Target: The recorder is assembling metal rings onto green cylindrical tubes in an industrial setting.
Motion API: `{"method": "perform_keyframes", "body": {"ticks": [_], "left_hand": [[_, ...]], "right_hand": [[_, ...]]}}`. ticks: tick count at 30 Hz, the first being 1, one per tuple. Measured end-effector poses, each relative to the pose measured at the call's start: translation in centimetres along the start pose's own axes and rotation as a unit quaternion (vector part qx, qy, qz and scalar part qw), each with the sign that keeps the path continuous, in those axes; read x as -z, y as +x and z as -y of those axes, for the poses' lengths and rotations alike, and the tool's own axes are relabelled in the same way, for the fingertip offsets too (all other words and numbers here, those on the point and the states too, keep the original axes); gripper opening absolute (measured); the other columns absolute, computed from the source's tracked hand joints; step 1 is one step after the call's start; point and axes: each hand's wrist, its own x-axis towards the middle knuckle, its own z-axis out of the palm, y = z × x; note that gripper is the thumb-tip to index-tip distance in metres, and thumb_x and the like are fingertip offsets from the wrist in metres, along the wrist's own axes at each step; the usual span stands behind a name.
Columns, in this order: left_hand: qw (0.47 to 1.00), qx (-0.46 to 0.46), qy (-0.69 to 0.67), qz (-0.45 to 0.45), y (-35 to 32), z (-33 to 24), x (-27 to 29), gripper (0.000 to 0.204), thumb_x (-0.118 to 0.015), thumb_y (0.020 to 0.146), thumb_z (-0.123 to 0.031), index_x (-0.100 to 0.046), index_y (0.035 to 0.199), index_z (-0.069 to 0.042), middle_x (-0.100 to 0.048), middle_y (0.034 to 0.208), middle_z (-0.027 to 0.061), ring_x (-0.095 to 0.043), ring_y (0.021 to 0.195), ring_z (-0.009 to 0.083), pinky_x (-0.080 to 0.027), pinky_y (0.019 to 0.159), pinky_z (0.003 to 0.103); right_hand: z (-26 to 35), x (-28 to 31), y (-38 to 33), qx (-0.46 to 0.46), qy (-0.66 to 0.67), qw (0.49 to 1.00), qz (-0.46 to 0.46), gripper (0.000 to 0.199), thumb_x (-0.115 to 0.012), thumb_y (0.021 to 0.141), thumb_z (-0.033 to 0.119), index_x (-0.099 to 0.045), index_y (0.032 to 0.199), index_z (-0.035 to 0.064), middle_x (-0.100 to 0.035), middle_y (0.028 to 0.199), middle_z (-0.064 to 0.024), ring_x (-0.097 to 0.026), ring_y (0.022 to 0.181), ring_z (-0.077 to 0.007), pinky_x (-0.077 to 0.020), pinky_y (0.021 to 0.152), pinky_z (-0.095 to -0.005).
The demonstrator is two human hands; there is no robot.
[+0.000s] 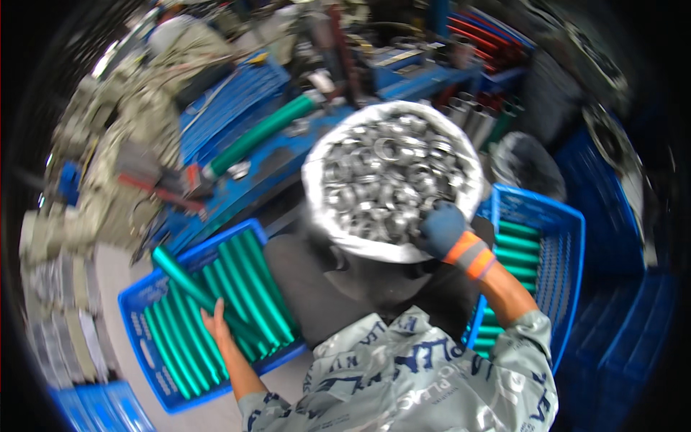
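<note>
Metal rings [389, 149] fill bucket [314, 181]; green tubes [248, 268] in blue crates [558, 261].

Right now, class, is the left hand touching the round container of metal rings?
Apart: the head view shows a dark trouser leg in the gap between the left hand and the container.

One left hand [218, 324] and one right hand [443, 229] show; one white-lined bucket [313, 180] holds metal rings [414, 194], too many to count; two blue baskets [551, 273] hold several green tubes [176, 272] each; one more tube [263, 135] is at the workbench [277, 160].
</note>
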Motion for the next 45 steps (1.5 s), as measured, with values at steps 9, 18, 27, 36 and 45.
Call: {"method": "perform_keyframes", "body": {"ticks": [9, 18, 27, 36, 45], "left_hand": [[0.893, -0.279, 0.307, 0.173, -8.6, -26.2, -15.9, 0.071, -0.093, 0.081, -0.014, -0.069, 0.148, -0.008, -0.08, 0.13, 0.0194, -0.08, 0.117, 0.0384, -0.063, 0.102, 0.047], [0.768, -0.386, 0.348, 0.375, -13.6, -29.5, -21.5, 0.063, -0.087, 0.075, -0.014, -0.074, 0.137, -0.011, -0.079, 0.113, 0.0134, -0.078, 0.105, 0.0395, -0.064, 0.092, 0.048], [0.763, -0.385, 0.349, 0.385, -14.1, -28.5, -21.0, 0.063, -0.086, 0.073, -0.013, -0.075, 0.135, -0.009, -0.077, 0.107, 0.0128, -0.076, 0.099, 0.0387, -0.062, 0.087, 0.05], [0.762, -0.368, 0.353, 0.398, -14.0, -26.3, -21.7, 0.073, -0.088, 0.071, -0.014, -0.074, 0.142, -0.011, -0.077, 0.112, 0.0128, -0.075, 0.104, 0.038, -0.062, 0.092, 0.05], [0.756, -0.386, 0.371, 0.377, -14.5, -25.0, -22.2, 0.074, -0.087, 0.071, -0.011, -0.075, 0.143, -0.008, -0.077, 0.112, 0.0132, -0.075, 0.104, 0.0369, -0.061, 0.092, 0.049]], "right_hand": [[-0.2, 0.2, 0.7, -0.173, 0.701, 0.69, -0.055, 0.039, -0.075, 0.112, 0.032, -0.076, 0.133, -0.0001, -0.076, 0.113, -0.0017, -0.069, 0.096, -0.0108, -0.0596, 0.086, -0.034], [4.8, 3.5, 0.2, -0.025, 0.85, 0.512, -0.122, 0.08, -0.065, 0.116, 0.057, -0.052, 0.167, -0.0022, -0.073, 0.151, -0.0182, -0.075, 0.134, -0.0272, -0.0594, 0.116, -0.0406], [9.0, 7.4, -0.8, 0.007, 0.692, 0.719, -0.062, 0.109, -0.082, 0.102, 0.022, -0.017, 0.186, -0.0024, -0.046, 0.178, -0.0234, -0.048, 0.163, -0.0304, -0.0336, 0.135, -0.0404], [8.7, 5.9, -0.5, 0.014, 0.612, 0.783, -0.109, 0.093, -0.07, 0.109, 0.021, -0.022, 0.183, -0.007, -0.036, 0.185, -0.0293, -0.031, 0.175, -0.038, -0.0223, 0.141, -0.0433], [8.2, 3.3, 0.4, 0.004, 0.687, 0.723, -0.069, 0.089, -0.066, 0.116, 0.035, -0.024, 0.183, -0.0058, -0.036, 0.186, -0.0244, -0.031, 0.174, -0.0326, -0.021, 0.141, -0.0418]]}}
